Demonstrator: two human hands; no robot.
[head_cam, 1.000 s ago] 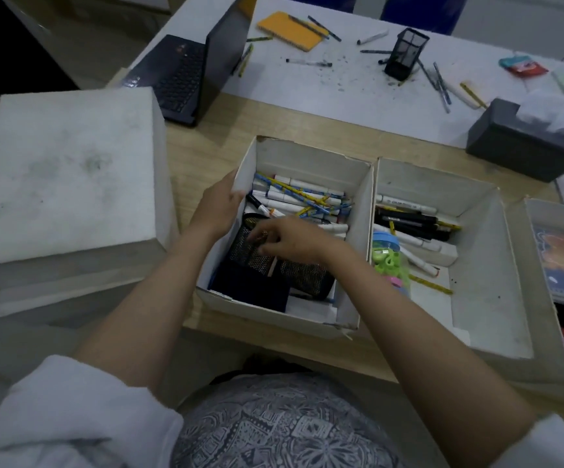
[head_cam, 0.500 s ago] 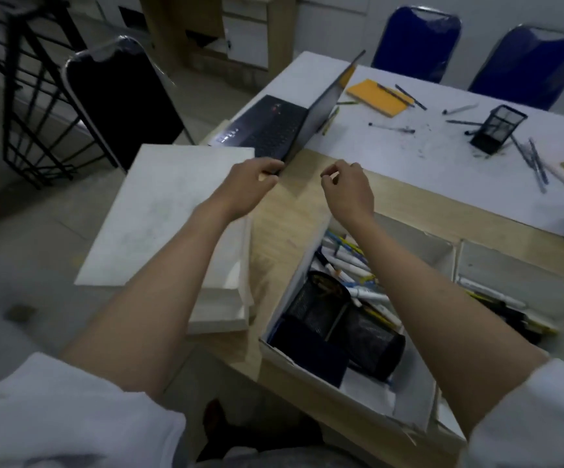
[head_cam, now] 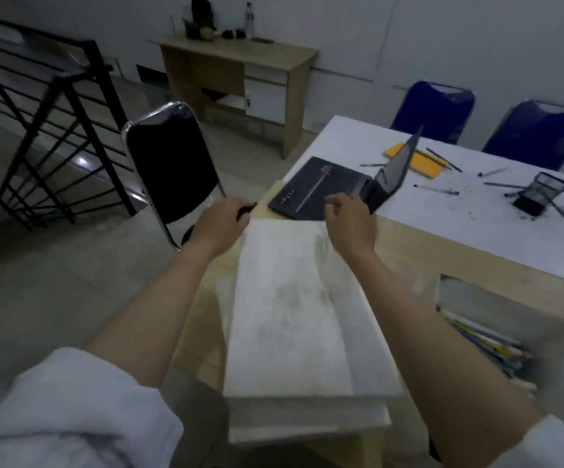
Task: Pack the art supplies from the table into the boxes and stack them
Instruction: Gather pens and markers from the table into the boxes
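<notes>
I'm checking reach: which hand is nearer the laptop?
Right. The right hand overlaps the laptop at its near edge; the left hand sits off its left side.

Single head cam, looks fwd and down, close over table [head_cam: 442, 261] edge.

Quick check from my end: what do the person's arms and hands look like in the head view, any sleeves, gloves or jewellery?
Both forearms are bare. The left hand and right hand wear no gloves, and no rings, watch or bracelet show. Loose white sleeves, pushed up near the elbows, fill the lower corners: left sleeve, right sleeve. Motion blur hides finer details.
</notes>
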